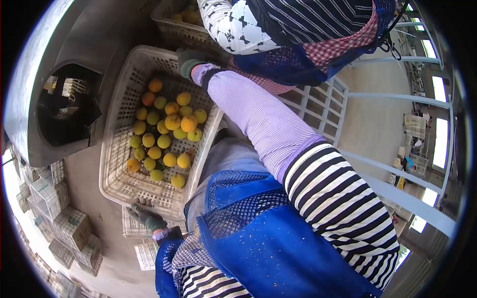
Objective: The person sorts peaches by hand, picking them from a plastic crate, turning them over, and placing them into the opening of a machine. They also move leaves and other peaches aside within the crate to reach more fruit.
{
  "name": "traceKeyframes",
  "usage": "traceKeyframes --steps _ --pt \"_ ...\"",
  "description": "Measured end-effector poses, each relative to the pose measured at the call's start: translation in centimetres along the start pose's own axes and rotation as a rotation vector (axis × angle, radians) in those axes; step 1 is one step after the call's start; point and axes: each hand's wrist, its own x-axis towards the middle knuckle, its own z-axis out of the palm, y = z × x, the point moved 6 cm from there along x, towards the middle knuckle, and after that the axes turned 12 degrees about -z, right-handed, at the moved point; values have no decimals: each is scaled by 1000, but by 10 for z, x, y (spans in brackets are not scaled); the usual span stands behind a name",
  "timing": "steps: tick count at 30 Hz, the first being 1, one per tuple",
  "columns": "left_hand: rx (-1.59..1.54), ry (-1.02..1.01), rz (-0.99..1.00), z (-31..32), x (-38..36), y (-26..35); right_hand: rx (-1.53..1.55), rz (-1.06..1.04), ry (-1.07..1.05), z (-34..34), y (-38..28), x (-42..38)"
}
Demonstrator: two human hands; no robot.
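Observation:
A white, dirty plastic crate (110, 171) with slotted walls lies tilted in front of my body, its bottom partly covered by several yellow, orange and greenish peach-like fruits (172, 121). At the upper end of the crate, my right hand (191, 62) in a dark grey-green glove is closed at the rim; its fingers are partly hidden. My left hand (148, 218), gloved alike, grips the opposite, lower end with fingers over the rim. The near long side of the crate is close against my blue apron (268, 243).
A grey metal machine housing (64, 30) with a dark opening stands beyond the crate. Another person (298, 35) in a checked and blue apron is close on my right, near a second crate (186, 34) with fruit. Stacked crates (69, 228) stand at left; pale metal railings (397, 97) run at right.

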Motion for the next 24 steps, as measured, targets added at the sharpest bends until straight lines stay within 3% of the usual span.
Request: traceKeyframes --steps 7,9,15,16,17,19,20,21,22,23,24 --pt "-15 30 -25 10 -10 12 113 -36 86 15 4 8" --pt "-28 105 -24 21 -23 20 99 -13 92 -13 -4 -10" --pt "-27 92 -15 14 -21 14 -74 -106 -61 5 1 2" --pt "408 246 295 -5 0 9 -53 -80 -23 6 5 3" --pt "578 377 478 6 -16 25 -29 -52 15 -3 -4 -7" --pt "939 631 822 76 -63 68 -185 -264 360 -34 -54 -30" --pt "886 382 829 114 -71 76 -261 -375 533 -43 -73 -47" --pt "819 144 827 150 -74 75 -198 -504 435 -28 -84 -53" --pt "900 -141 656 184 -60 46 -134 -639 338 -10 -95 -56" --pt "980 -421 509 222 -52 22 -100 -612 24 25 -94 -49" --pt "1278 -396 489 257 -60 9 -74 -591 -286 66 -91 -45"
